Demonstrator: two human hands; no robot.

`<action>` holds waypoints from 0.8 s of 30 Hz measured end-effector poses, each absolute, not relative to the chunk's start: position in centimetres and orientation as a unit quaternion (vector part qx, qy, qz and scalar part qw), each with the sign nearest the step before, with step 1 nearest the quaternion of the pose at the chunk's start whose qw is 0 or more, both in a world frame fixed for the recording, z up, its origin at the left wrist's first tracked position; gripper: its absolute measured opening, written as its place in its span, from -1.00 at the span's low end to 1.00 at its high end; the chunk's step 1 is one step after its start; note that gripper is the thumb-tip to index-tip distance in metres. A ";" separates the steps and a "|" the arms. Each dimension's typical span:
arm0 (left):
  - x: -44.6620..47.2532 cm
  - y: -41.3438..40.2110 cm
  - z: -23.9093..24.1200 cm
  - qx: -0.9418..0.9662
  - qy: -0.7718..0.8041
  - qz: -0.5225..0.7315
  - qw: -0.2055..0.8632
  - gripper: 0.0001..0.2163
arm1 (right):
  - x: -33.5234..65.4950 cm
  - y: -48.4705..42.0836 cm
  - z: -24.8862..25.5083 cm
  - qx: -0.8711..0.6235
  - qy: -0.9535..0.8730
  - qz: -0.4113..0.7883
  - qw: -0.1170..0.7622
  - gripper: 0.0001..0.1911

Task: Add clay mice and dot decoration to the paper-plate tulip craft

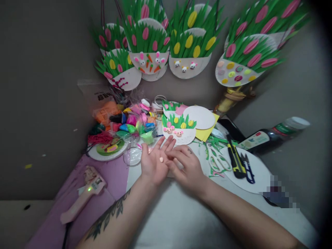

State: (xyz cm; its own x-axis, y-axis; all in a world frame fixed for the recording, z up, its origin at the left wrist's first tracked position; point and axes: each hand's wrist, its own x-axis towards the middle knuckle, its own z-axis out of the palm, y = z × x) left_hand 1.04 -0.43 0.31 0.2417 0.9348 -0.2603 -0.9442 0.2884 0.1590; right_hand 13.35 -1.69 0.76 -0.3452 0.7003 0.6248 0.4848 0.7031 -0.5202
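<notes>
Palm up with its fingers spread, my left hand (155,166) bears a small pale lump (161,159), which looks like modelling clay. My right hand (188,169) hovers beside that palm, fingers curled together in a pinch; whatever is between the fingertips is hidden. Just beyond the hands lies a paper-plate basket (185,136) with green paper grass, yellow and pink tulips, and two small pink animal faces on its white front. Behind it are a white paper plate (199,117) and yellow paper (206,133).
Bags of coloured clay (132,120) are piled at the back left. A hot glue gun (84,197) with a green light lies on the left. White scissors (218,159), a utility knife (236,160), thread snips (248,168) and a dark bottle (269,136) are on the right. Finished baskets (190,65) hang above.
</notes>
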 end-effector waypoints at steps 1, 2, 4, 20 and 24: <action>1.0 -0.4 0.4 -0.016 0.152 0.603 0.783 -0.33 | 13.4 -1.9 0.7 -0.360 -0.811 0.107 0.448 -0.86; 1.0 -0.4 0.5 -0.015 0.152 0.608 0.779 -0.33 | 13.4 -2.0 0.6 -0.357 -0.814 0.094 0.448 -0.82; 0.8 -0.4 0.7 -0.014 0.157 0.618 0.770 -0.32 | 13.3 -2.4 0.4 -0.351 -0.828 0.075 0.431 -0.72; 0.7 -0.7 1.0 0.014 0.160 0.624 0.765 -0.28 | 12.5 -3.0 -0.7 -0.321 -0.854 0.081 0.401 -0.61; 0.7 -0.6 0.9 0.013 0.166 0.624 0.764 -0.29 | 12.5 -2.8 -0.7 -0.317 -0.859 0.068 0.397 -0.62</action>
